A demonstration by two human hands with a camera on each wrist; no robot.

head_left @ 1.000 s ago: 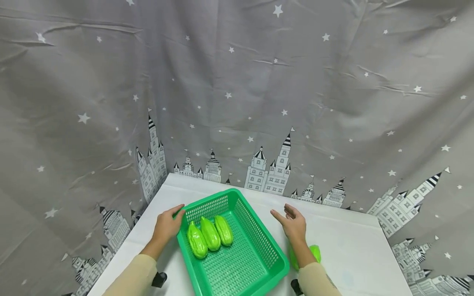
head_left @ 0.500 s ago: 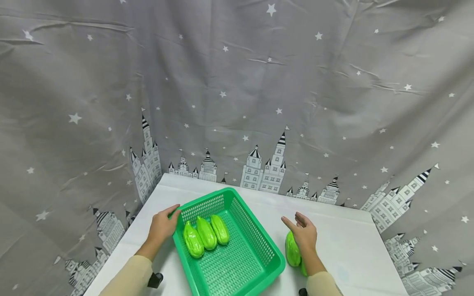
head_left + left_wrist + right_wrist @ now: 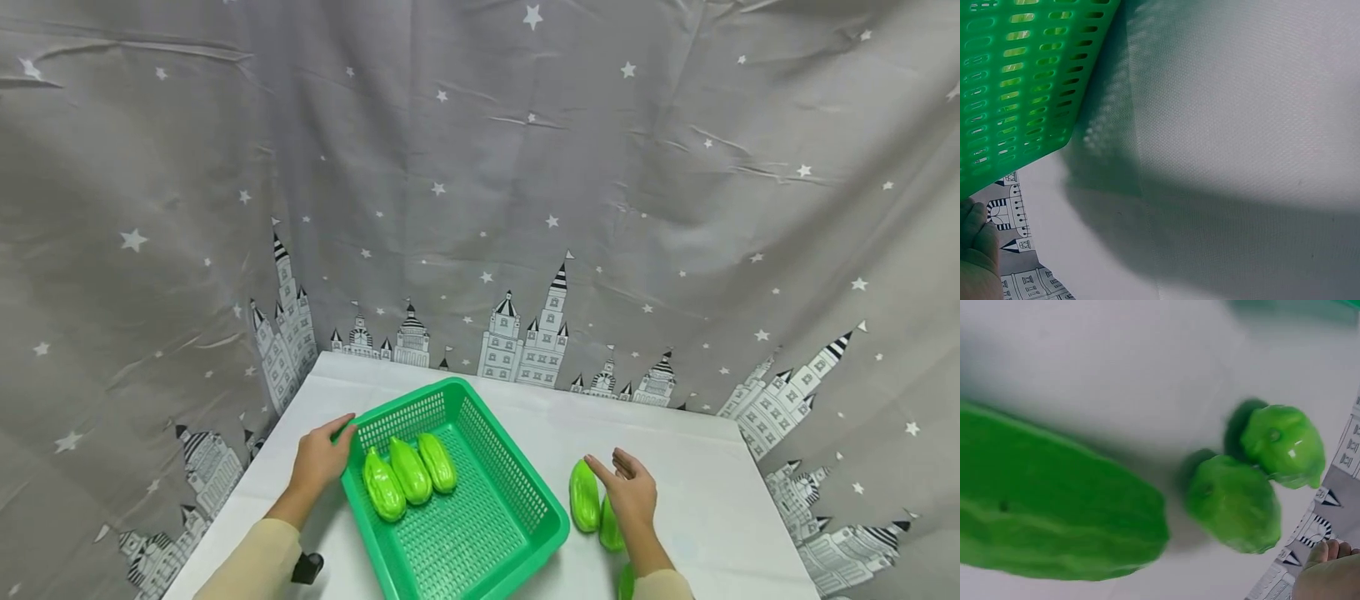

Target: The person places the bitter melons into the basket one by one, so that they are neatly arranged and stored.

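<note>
In the head view, a green plastic basket (image 3: 480,467) with slotted walls stands at an angle on the white table. Three glossy, ridged, light green gourds (image 3: 411,471) lie side by side in its left part. My left hand (image 3: 315,458) holds the basket's left corner, fingers and thumb at the rim. Right of the basket, my right hand (image 3: 632,492) hovers with fingers spread and nothing between them. Under and beside it lie a gourd (image 3: 584,497), a second gourd (image 3: 611,527) and a partly hidden third gourd (image 3: 626,582). The right wrist view shows the nearest gourd (image 3: 1054,500) large.
The white table (image 3: 705,467) reaches back to a grey curtain (image 3: 480,167) printed with stars and castles. A black object (image 3: 307,568) shows beside the left sleeve. In the left wrist view, the basket's slotted wall (image 3: 1029,75) casts a shadow on the table.
My right hand has moved right and back toward me, away from the basket, uncovering the gourds beneath it. My left hand has stayed at the basket's corner. The head view has shifted slightly.
</note>
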